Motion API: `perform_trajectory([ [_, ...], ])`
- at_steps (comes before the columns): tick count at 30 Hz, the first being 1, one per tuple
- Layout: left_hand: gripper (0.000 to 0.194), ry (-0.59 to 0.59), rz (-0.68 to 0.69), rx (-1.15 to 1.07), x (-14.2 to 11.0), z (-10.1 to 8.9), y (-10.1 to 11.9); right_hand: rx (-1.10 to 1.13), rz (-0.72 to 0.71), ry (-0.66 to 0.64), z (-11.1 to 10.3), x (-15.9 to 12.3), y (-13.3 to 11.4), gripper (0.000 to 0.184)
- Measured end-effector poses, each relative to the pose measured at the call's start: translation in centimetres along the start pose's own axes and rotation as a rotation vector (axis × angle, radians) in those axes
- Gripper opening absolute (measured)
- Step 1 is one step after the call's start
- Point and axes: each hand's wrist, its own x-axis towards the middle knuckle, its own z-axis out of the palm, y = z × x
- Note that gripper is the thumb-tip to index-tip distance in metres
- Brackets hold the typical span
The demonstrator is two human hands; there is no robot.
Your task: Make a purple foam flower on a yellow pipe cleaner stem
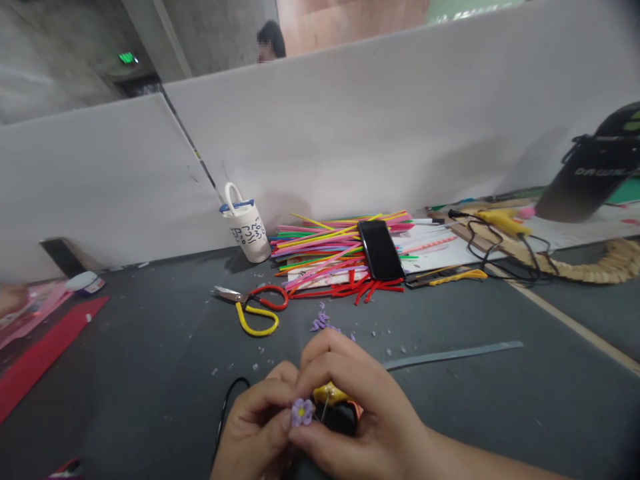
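My left hand [257, 423] and my right hand [350, 407] meet at the bottom middle of the view, fingers pinched together. Between the thumbs sits a small purple flower with a yellow centre [303, 411], held by both hands. Under my right hand's fingers shows a yellow and orange tool [333, 395] with a thin metal tip pointing at the flower; a black cord [225, 407] runs off to the left. Small purple scraps [320, 321] lie on the dark table just beyond my hands.
Yellow and red scissors [255, 308] lie ahead. Behind them are a pile of coloured sticks [330, 250], a black phone [381, 250] and a white cup [247, 227]. A yellow glue gun [503, 220], a black bottle [595, 167] and a grey strip [450, 354] lie right; red sheet [40, 347] left.
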Motion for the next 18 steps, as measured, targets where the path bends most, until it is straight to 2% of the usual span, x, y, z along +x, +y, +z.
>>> perform_trajectory([
  [5, 0.018, 0.061, -0.065, -0.005, -0.05, -0.25, -0.18, -0.012, 0.015, -0.03, -0.15, 0.0, 0.02, 0.017],
  [8, 0.019, 0.045, -0.097, -0.025, -0.14, -0.44, -0.17, -0.031, -0.013, -0.044, -0.23, -0.05, -0.03, 0.019],
  [14, 0.027, 0.088, -0.122, -0.07, -0.48, -0.04, 0.12, -0.078, -0.045, -0.038, -0.09, -0.13, 0.15, 0.011],
  [18, 0.026, 0.109, -0.091, -0.061, -0.52, 0.0, 0.18, -0.016, -0.029, -0.084, -0.25, -0.05, 0.15, 0.017],
])
